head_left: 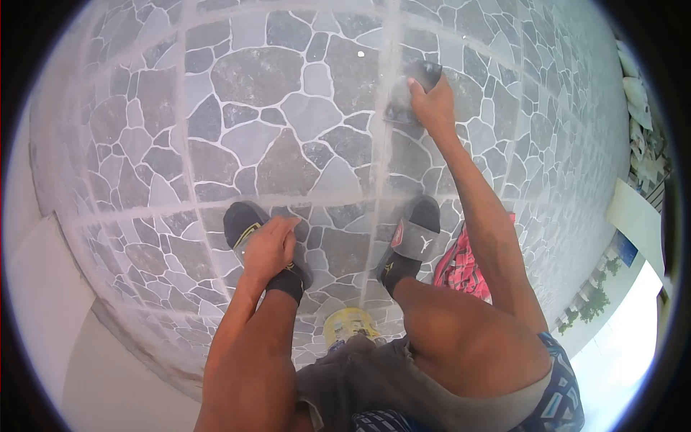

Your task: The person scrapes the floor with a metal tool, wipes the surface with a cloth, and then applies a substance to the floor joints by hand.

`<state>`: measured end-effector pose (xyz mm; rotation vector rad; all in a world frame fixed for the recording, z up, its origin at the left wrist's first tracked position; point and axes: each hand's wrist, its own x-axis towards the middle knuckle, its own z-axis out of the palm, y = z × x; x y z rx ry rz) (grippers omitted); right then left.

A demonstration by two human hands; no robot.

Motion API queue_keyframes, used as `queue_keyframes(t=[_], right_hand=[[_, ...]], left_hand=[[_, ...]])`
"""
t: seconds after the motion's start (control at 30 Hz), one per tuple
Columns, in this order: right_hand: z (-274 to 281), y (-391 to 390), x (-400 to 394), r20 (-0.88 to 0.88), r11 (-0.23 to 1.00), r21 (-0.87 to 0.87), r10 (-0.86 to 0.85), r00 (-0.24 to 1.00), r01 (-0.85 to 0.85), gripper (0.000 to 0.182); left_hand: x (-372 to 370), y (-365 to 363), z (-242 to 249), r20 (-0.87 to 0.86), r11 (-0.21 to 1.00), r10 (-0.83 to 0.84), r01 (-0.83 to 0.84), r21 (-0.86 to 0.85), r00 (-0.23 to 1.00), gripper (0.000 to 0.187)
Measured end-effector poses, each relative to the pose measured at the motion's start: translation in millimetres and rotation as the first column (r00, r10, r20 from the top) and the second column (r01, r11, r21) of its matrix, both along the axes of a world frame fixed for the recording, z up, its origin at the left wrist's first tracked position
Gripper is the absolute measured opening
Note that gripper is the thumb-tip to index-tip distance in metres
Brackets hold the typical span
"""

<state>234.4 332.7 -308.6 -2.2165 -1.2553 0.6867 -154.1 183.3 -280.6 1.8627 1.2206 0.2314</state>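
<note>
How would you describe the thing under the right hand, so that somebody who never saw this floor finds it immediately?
Start from the stone-pattern tiled floor and follow the pale grout line that runs away from the right foot's black slide sandal. At its far end the right hand presses a dark grey sponge-like pad onto the tile. It alone lies on the floor there, ringed by a whitish haze.

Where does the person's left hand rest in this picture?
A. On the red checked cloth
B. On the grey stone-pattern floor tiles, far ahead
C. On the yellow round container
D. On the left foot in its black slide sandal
D: the left hand lies over the left foot in the black slide sandal, while the right hand presses a dark grey sponge-like pad on the grey stone-pattern tiled floor.
</note>
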Motion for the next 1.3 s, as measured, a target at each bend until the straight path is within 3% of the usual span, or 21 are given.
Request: queue_keyframes(t=[0.07, 0.27, 0.37, 0.53, 0.63, 0.73, 0.9, 1.03, 1.1, 1.2, 1.23, 1.3], right_hand=[[4, 52, -8, 0.047, 0.999, -0.038, -0.037, 0.998, 0.038, 0.053], [-13, -19, 7, 0.030, 0.998, 0.037, -0.056, 0.998, 0.055, 0.051], [-13, -8, 8, -0.043, 0.993, 0.114, -0.035, 0.998, 0.040, 0.050], [-16, 92, 14, 0.056, 0.998, 0.055, -0.013, 0.998, 0.010, 0.048], [-1, 49, 8, 0.104, 0.996, 0.084, -0.045, 0.994, 0.036, 0.049], [-15, 13, 16, 0.017, 0.985, 0.156, -0.075, 0.997, 0.071, 0.050], [-20, 114, 17, 0.023, 0.989, 0.148, -0.018, 1.000, 0.014, 0.051], [-19, 85, 22, 0.087, 0.995, 0.085, -0.065, 0.994, 0.057, 0.050], [-8, 37, 18, -0.066, 0.994, 0.078, -0.071, 0.995, 0.076, 0.050], [-21, 21, 28, 0.020, 0.996, 0.087, 0.027, 0.999, -0.029, 0.050], [-29, 37, 31, -0.027, 0.986, 0.168, 0.027, 0.999, -0.022, 0.050], [-45, 99, 35, -0.100, 0.989, 0.145, 0.004, 0.995, 0.011, 0.049]], left_hand=[[3, 5, -1, 0.009, 1.000, -0.001, 0.001, 0.016, 1.000, 0.022], [1, 8, 5, -0.003, 1.000, -0.004, 0.004, -0.022, 1.000, 0.022], [2, 3, 3, 0.014, 0.999, 0.028, -0.028, -0.019, 1.000, 0.022], [2, 9, 5, -0.002, 1.000, -0.013, 0.013, -0.008, 1.000, 0.022], [-1, 9, 4, -0.001, 1.000, -0.013, 0.013, -0.027, 1.000, 0.023], [1, 8, 4, 0.034, 0.999, 0.037, -0.037, -0.015, 0.999, 0.023], [1, 10, 0, 0.032, 1.000, 0.017, -0.017, 0.006, 0.999, 0.024], [-2, 9, 3, 0.021, 1.000, -0.001, 0.001, -0.013, 1.000, 0.025], [-3, 8, 1, 0.034, 1.000, 0.006, -0.006, -0.008, 0.999, 0.025], [-2, 9, 5, 0.011, 0.999, 0.027, -0.027, -0.019, 1.000, 0.025], [0, 8, 7, -0.001, 0.999, 0.027, -0.027, -0.025, 1.000, 0.025], [-2, 9, 3, -0.004, 1.000, 0.005, -0.005, -0.020, 1.000, 0.025]])
